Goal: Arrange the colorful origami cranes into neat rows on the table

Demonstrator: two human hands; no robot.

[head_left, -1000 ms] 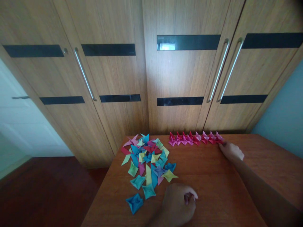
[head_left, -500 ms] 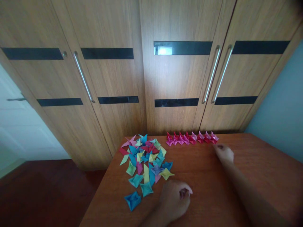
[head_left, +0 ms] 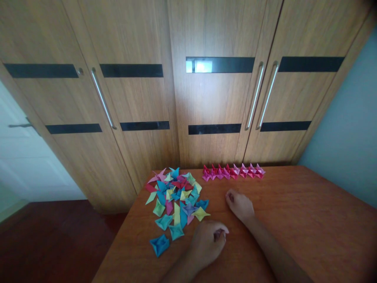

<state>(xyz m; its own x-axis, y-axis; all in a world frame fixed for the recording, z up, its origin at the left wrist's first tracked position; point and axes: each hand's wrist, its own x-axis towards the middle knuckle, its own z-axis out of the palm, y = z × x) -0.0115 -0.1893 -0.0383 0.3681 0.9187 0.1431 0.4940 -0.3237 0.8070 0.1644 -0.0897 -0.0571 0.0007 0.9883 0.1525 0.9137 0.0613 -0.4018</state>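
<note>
My left hand (head_left: 208, 240) rests on the table just right of the near end of a paper pile, its fingers curled in and no paper showing in them. My right hand (head_left: 240, 205) is over the middle of the table, fingers also curled, with nothing visible between them. The pile (head_left: 176, 188) is made of folded origami pieces in blue, green, yellow, pink and red. A dark blue folded piece (head_left: 160, 245) lies apart at the near left. Along the far edge, red and pink folded pieces (head_left: 234, 171) stand in a neat double row.
The brown wooden table (head_left: 282, 204) stands against a tall wooden wardrobe (head_left: 147, 98) with metal handles and black strips. On the left is a white door (head_left: 29, 165); a pale blue wall (head_left: 344, 129) rises on the right.
My right hand has moved away from the right end of the red and pink row, leftward and nearer. My left hand stays beside the pile. The whole view has shifted slightly.
</note>
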